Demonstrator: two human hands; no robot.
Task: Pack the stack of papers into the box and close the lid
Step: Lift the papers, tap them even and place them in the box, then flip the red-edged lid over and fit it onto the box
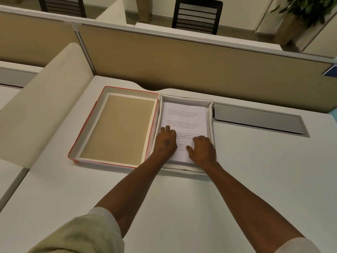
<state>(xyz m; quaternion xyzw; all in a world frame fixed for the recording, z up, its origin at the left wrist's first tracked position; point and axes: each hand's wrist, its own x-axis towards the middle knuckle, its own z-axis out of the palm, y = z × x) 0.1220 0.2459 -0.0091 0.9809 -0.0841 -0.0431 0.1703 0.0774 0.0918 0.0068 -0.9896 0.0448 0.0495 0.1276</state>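
A stack of printed white papers [184, 117] lies flat inside a shallow white box [211, 114] on the desk. My left hand [166, 142] rests on the stack's near left part, fingers curled down at its left edge. My right hand [202, 148] lies palm down on the near right part, fingers spread. Neither hand grips the sheets. To the left, touching the box, the red-edged lid [91, 125] lies upside down, showing its brown inner face.
The white desk [182, 207] extends toward me and to the right. A grey cable hatch [259, 118] sits right of the box. A tan partition [182, 61] runs along the back, a cream divider [45, 106] rises at the left.
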